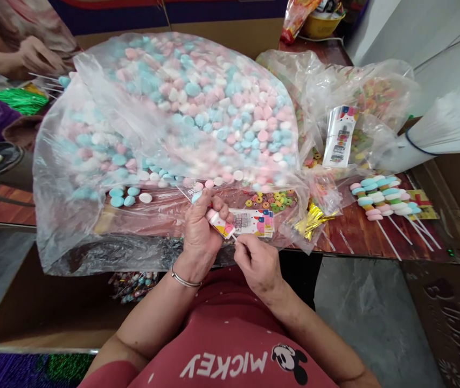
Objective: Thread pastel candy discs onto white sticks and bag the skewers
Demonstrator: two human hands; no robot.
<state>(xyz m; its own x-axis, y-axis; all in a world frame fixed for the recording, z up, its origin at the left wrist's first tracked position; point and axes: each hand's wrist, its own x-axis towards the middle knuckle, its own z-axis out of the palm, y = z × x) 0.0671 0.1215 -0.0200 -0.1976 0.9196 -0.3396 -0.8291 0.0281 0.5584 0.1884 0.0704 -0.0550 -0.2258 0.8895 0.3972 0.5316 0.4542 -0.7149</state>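
My left hand (203, 229) is closed around a wrapped candy skewer (221, 223) in a printed sleeve, above the front of the table. Its white stick comes out at the lower right, where the fingers of my right hand (257, 261) pinch it. Under and right of the skewer lie printed sleeves (250, 222). Behind them are small ring candies (274, 201). To the left, loose blue and white candies (123, 197) rest on the plastic. Gold twist ties (314, 220) lie right of the sleeves.
A large clear bag of pastel candies (197, 108) covers the table's middle. Finished skewers (387, 199), more sleeves (340, 137) and white sticks (452, 126) are at right. Another person's hand (42, 55) is at upper left. An open box (52, 307) stands below the table.
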